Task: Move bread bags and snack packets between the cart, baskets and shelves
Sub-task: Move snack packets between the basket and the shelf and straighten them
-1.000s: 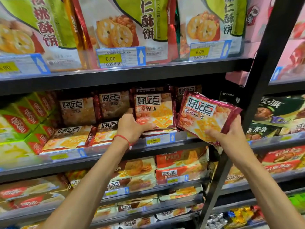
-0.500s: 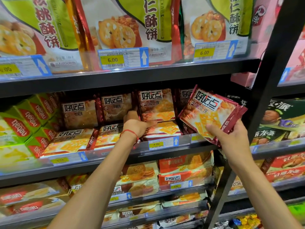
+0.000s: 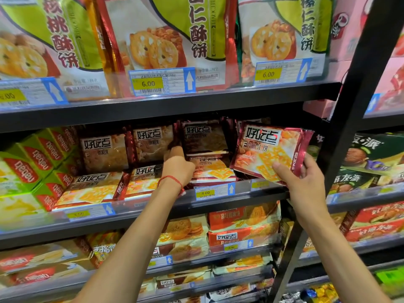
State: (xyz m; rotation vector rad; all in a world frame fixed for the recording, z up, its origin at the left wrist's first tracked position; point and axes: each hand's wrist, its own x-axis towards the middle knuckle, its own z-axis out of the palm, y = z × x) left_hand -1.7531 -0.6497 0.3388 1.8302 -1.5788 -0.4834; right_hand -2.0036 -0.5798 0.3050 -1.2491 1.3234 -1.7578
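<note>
**Item:** snack packet (image 3: 271,152), red-edged cracker pack, tilted, printed face outward.

**Location:** in the right hand (image 3: 306,186). The thumb lies across the lower front and the fingers curl behind the right edge, a firm hold. The pack sits above and left of that hand, its lower edge just over the lip of the shelf (image 3: 251,197).

**Left hand** (image 3: 179,169): reaches into the same shelf, left of the held pack. 1 digit stands against the left edge of the upright packet (image 3: 205,136). The other fingers are hidden over the flat stack (image 3: 216,171), so whether it holds anything cannot be told.

**Marker:** price tag (image 3: 205,193) reading 4.00, below and right of the left hand.

**Step in hand (judged):** shelving the held pack in the row ahead of the right hand.

**Handling notes:**
- Brace the upright packet with the left hand so it does not tip forward.
- Lift the pack's lower edge clear of the rail before pushing it in.
- Keep the label facing front.
- Squeeze lightly, as the crackers inside are likely brittle.
- Let go only once the pack rests on its neighbours.
</note>
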